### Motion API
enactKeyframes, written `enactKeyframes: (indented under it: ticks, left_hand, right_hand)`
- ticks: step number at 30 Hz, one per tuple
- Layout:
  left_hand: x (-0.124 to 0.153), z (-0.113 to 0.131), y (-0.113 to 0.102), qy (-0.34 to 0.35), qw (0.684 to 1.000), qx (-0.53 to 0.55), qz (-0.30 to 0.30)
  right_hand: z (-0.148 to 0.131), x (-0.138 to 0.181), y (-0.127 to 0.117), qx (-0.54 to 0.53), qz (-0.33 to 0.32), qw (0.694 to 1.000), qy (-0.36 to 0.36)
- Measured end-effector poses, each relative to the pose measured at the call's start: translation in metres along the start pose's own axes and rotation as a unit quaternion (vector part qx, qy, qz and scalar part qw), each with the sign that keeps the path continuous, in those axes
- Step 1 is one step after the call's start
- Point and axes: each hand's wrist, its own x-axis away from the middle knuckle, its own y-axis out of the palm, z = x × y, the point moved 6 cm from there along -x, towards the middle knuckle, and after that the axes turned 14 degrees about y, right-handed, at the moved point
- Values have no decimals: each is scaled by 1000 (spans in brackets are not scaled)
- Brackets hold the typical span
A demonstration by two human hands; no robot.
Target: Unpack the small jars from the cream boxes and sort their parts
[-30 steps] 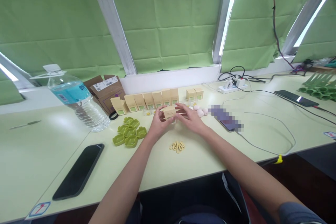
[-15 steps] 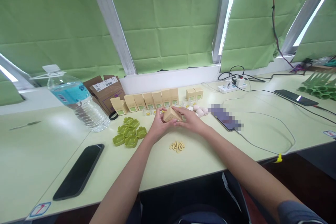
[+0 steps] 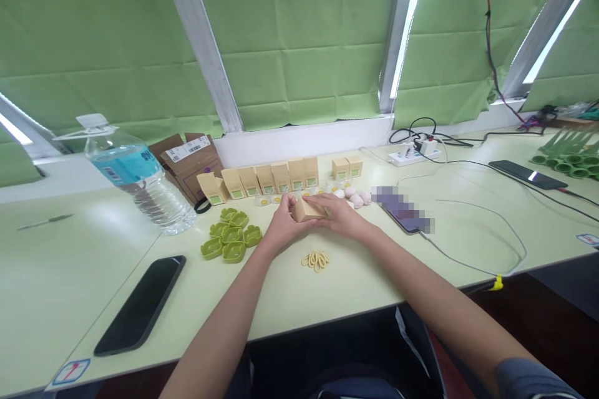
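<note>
Both hands hold one small tan cardboard box (image 3: 306, 210) just above the pale green table (image 3: 327, 287). My left hand (image 3: 282, 227) grips its left end with curled fingers. My right hand (image 3: 340, 215) wraps its right side, fingers laid over the top. Behind them stands a row of similar small tan boxes (image 3: 266, 179) with green labels, some with open flaps. A little heap of yellow rubber bands (image 3: 316, 260) lies in front of the hands. Several green plastic trays (image 3: 231, 239) sit clustered to the left of my left hand.
A large water bottle (image 3: 135, 177) lies at the left with a brown carton (image 3: 189, 162) behind it. A black phone (image 3: 140, 303) rests near the front left edge. Another phone (image 3: 406, 212) on a cable lies to the right, past small pink items (image 3: 356, 198). A power strip (image 3: 414, 153) sits at the back.
The box has been turned over in the two hands, from upright to tilted to lying flat and lower. My right fingers have closed over its top.
</note>
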Motion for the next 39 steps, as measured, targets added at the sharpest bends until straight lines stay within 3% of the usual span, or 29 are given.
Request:
enactKeyframes:
  ticks: [18,39]
  left_hand:
    - [0,16,0,-6,987,-164,-4]
    - [0,8,0,-21,993,-112,35]
  right_hand:
    - [1,0,1,5,-2,1000,1]
    - [0,1,-1,26,18,999,24]
